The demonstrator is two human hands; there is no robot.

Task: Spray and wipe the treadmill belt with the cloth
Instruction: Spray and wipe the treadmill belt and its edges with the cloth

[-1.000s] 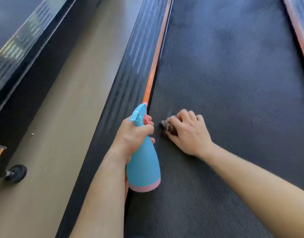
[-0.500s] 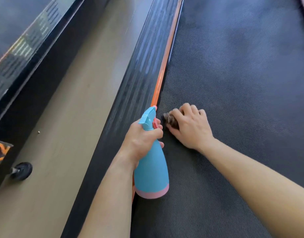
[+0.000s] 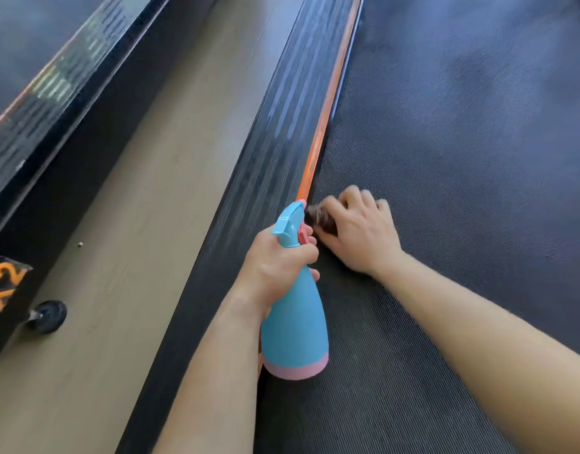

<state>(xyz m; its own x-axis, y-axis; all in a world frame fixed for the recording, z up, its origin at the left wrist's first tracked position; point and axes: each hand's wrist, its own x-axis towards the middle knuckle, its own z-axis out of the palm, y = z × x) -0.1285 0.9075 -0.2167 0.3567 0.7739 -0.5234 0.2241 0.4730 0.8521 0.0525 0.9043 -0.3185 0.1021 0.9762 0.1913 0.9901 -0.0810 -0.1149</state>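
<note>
Belt (image 3: 446, 158) fills the right half of the view, dark and finely ribbed, running away from the person. At its left edge lies the cloth (image 3: 316, 217), a small dark wad, mostly hidden and blurred. The right hand (image 3: 357, 231) has its fingers curled over the wad and presses it down on the belt, just beside the orange strip (image 3: 315, 158). That spot looks chosen to catch dirt along the seam where belt meets strip.

The left hand (image 3: 275, 267) grips the neck of the bottle (image 3: 295, 326), blue with a pink base, its fingers by the pink trigger. The nozzle points forward along the belt edge, close to the cloth. Held so, it is probably ready to wet the next patch while the other hand wipes. Whether the base rests on anything I cannot tell.

Left of the strip runs the black rail (image 3: 265, 158), then tan floor (image 3: 118, 257), where a black wheel (image 3: 48, 316) stands under a second machine (image 3: 36, 93).

Count: one belt, one cloth, one bottle, two hands, one strip, one rail, one wheel.
</note>
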